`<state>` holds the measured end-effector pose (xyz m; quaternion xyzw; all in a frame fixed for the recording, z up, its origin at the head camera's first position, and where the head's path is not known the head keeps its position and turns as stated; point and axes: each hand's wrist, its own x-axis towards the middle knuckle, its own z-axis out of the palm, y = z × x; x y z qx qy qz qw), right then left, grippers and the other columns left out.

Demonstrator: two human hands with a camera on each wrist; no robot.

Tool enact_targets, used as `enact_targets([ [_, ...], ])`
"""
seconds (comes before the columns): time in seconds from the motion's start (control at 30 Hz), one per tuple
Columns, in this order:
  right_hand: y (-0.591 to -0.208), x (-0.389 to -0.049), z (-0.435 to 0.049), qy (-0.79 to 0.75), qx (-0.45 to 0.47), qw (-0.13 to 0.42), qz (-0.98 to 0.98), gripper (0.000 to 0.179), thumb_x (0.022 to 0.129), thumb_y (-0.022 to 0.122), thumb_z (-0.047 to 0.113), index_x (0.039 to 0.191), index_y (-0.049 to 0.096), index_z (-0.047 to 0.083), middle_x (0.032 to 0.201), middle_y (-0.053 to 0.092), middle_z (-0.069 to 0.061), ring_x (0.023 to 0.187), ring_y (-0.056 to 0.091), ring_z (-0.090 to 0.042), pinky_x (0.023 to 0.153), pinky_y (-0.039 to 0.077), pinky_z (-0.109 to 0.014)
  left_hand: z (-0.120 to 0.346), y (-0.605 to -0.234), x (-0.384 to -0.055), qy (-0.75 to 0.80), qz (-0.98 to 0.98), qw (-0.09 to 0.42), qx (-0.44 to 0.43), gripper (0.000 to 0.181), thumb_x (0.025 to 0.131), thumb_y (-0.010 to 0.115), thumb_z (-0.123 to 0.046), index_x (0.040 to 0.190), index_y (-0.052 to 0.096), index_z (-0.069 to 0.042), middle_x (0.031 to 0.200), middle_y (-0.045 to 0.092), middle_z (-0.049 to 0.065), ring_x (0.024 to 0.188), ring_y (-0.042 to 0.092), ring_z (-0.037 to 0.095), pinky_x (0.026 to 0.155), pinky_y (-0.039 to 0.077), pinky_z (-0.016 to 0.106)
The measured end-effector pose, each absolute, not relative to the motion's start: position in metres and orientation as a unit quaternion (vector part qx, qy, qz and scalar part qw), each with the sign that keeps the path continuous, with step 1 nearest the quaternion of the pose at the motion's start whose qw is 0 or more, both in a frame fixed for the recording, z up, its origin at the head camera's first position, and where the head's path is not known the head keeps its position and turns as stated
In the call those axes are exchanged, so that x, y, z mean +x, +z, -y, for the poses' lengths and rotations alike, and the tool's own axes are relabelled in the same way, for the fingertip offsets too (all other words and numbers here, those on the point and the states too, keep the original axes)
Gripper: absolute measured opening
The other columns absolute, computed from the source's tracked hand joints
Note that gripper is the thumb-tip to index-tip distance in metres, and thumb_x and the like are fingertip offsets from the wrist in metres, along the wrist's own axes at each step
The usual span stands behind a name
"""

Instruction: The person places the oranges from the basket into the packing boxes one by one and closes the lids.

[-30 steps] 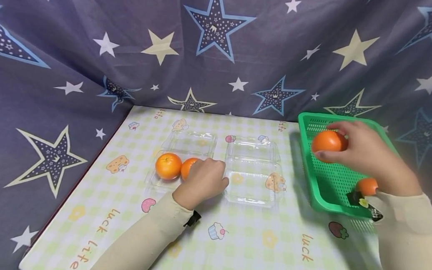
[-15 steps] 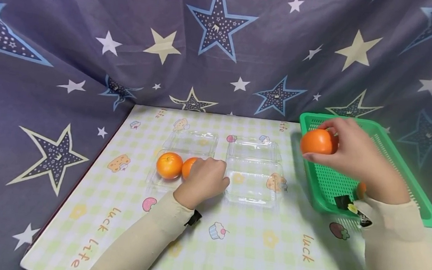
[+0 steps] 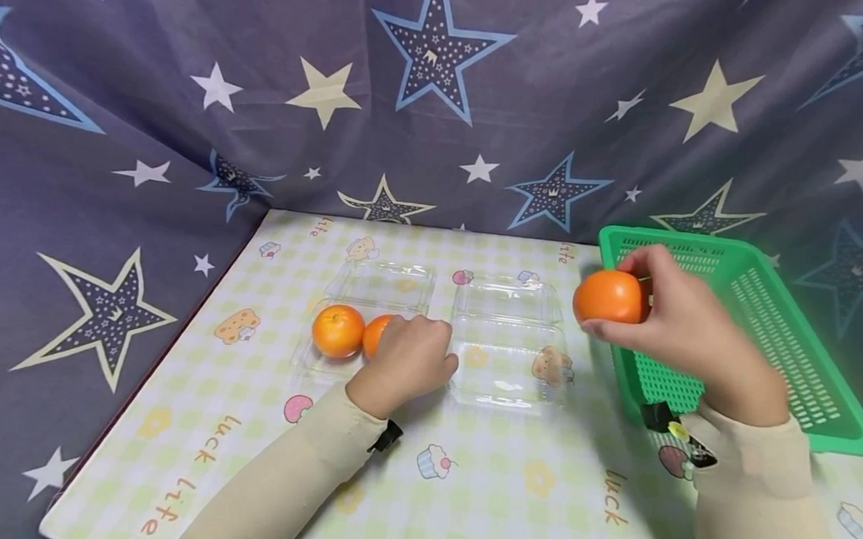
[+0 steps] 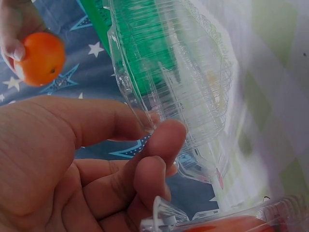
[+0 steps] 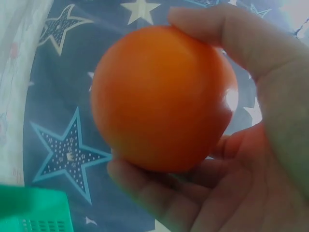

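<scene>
In the left-centre of the head view, a glossy orange (image 3: 338, 331) sits in a clear box (image 3: 381, 284). To its right, the left hand (image 3: 406, 361) has bent fingers; whether they pinch anything, I cannot tell. Right of centre, a smooth, deeper-coloured fruit (image 3: 608, 297), nearly round, its long axis seeming sideways, is gripped by thumb and fingers of the right hand (image 3: 686, 325); in the left wrist view its dark spot faces lower right.
</scene>
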<state>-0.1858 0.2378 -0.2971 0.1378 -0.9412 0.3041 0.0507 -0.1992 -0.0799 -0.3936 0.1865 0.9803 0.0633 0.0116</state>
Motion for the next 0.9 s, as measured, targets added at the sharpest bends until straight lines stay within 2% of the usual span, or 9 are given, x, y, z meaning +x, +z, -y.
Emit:
enact_targets([
  [0.17,-0.303,-0.185,-0.230,0.324,0.149,0.067,0.932,0.077,0.074,0.095,0.038,0.126,0.046,0.010,0.111,0.063,-0.011,0.092,0.062,-0.028,0.072,0.055,-0.032,0.081,-0.395,-0.199,0.061,-0.981,0.006,0.185,0.030,0.091,0.068,-0.026,0.066,0.057,-0.015,0.057,0.048,-0.002,0.057,0.054,0.020,0.067,0.043,0.042],
  [0.33,-0.310,-0.186,-0.226,0.339,0.160,0.053,0.926,0.079,0.075,0.093,0.040,0.131,0.047,0.011,0.119,0.061,-0.008,0.097,0.062,-0.027,0.076,0.056,-0.030,0.081,-0.395,-0.199,0.062,-0.980,0.004,0.188,0.029,0.091,0.068,-0.027,0.067,0.058,-0.016,0.058,0.050,-0.001,0.057,0.053,0.020,0.067,0.043,0.042],
  [0.5,-0.314,-0.188,-0.223,0.326,0.186,0.071,0.924,0.076,0.075,0.094,0.035,0.134,0.051,0.013,0.125,0.059,-0.005,0.097,0.061,-0.024,0.079,0.055,-0.037,0.080,-0.395,-0.200,0.065,-0.979,-0.003,0.193,0.029,0.091,0.068,-0.027,0.067,0.058,-0.015,0.058,0.051,-0.001,0.057,0.054,0.020,0.066,0.044,0.043],
  [0.63,-0.317,-0.190,-0.220,0.309,0.200,0.080,0.926,0.077,0.075,0.094,0.034,0.138,0.053,0.014,0.129,0.057,-0.007,0.102,0.058,-0.025,0.083,0.054,-0.046,0.079,-0.395,-0.201,0.063,-0.980,-0.004,0.190,0.028,0.092,0.068,-0.028,0.068,0.058,-0.016,0.059,0.053,-0.001,0.058,0.054,0.021,0.067,0.044,0.043],
  [0.9,-0.319,-0.186,-0.214,0.294,0.186,0.071,0.935,0.076,0.074,0.094,0.033,0.139,0.059,0.015,0.124,0.051,-0.010,0.105,0.056,-0.030,0.085,0.054,-0.054,0.080,-0.395,-0.201,0.065,-0.980,0.005,0.188,0.027,0.092,0.068,-0.028,0.070,0.059,-0.016,0.060,0.056,0.000,0.060,0.056,0.021,0.069,0.044,0.043],
])
